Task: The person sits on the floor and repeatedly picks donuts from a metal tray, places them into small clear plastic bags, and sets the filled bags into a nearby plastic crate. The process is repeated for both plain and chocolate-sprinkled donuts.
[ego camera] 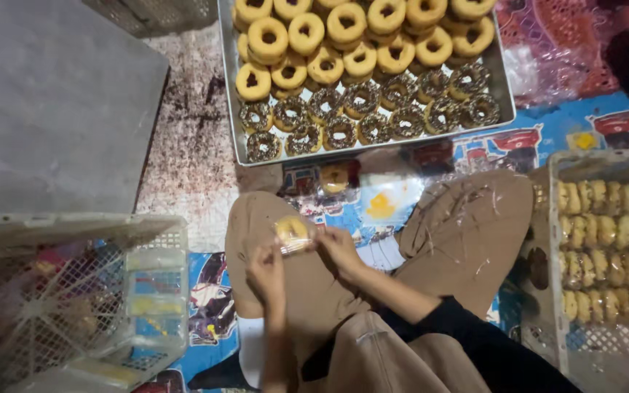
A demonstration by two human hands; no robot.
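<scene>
Both hands, left and right, close together over the lap (fingertips pinched).

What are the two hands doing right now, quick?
Left hand: fingers closed, pinching the near edge of the wrapped donut in clear plastic.
Right hand: closed on the same wrapped donut, gripping its other side.

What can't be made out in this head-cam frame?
- Wrapped doughnut: blurred, partly covered by the left hand and right hand; whether the wrapper is sealed can't be told.
- Metal tray: far end cut off by the top edge.
- Right crate: cut off by the right edge; how many packed doughnuts it holds is unclear.
- Left basket: contents blurred behind mesh.
</scene>
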